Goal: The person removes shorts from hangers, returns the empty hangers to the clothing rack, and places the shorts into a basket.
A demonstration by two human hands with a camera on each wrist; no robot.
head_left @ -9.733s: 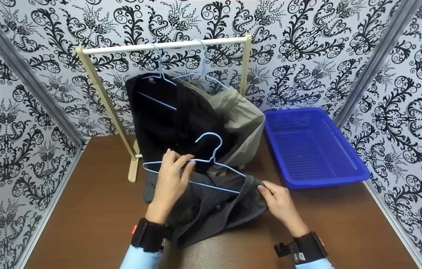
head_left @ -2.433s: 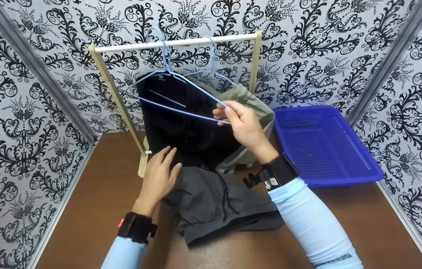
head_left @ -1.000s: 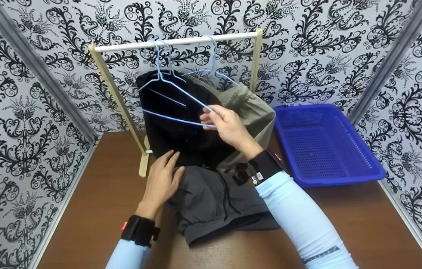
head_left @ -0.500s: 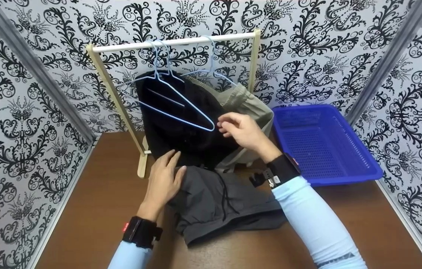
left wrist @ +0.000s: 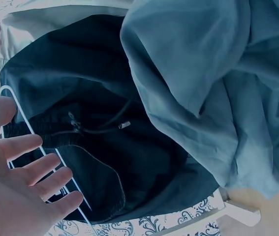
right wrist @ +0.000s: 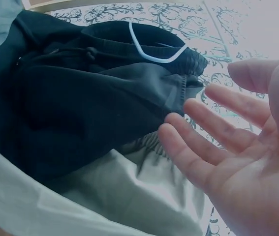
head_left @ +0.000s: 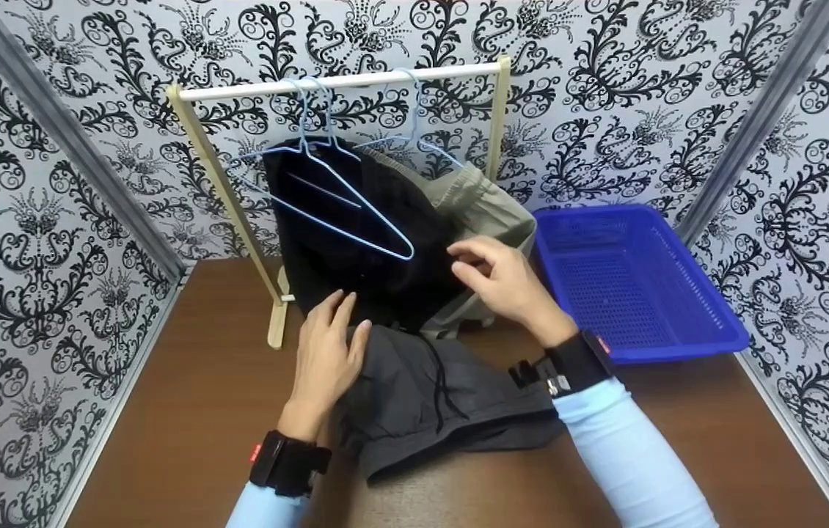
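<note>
A light-blue wire hanger (head_left: 410, 253) hangs bare from the rail, in front of black shorts (head_left: 385, 271) on a second hanger (head_left: 345, 152). My right hand (head_left: 510, 282), fingers loosely bent and holding nothing, is just right of the bare hanger's lower corner. Dark grey shorts (head_left: 407, 389) with a black drawstring (head_left: 440, 374) lie on the table below, waistband towards me. My left hand (head_left: 326, 359) is at their left edge, fingers relaxed. In the left wrist view, its fingers (left wrist: 50, 182) overlap the hanger wire without curling round it.
A wooden rack (head_left: 227, 209) with a white rail (head_left: 238, 91) stands at the back. Beige shorts (head_left: 488, 202) hang behind the black ones. To the right, a blue plastic basket (head_left: 649, 356) sits on the brown table (head_left: 187, 411) by the patterned wall (head_left: 774, 220).
The hanger held in the grey shorts 9.7 seconds ago came out bare and went onto the rail. My right hand has since let go and moved right and down; my left has barely moved lately.
</note>
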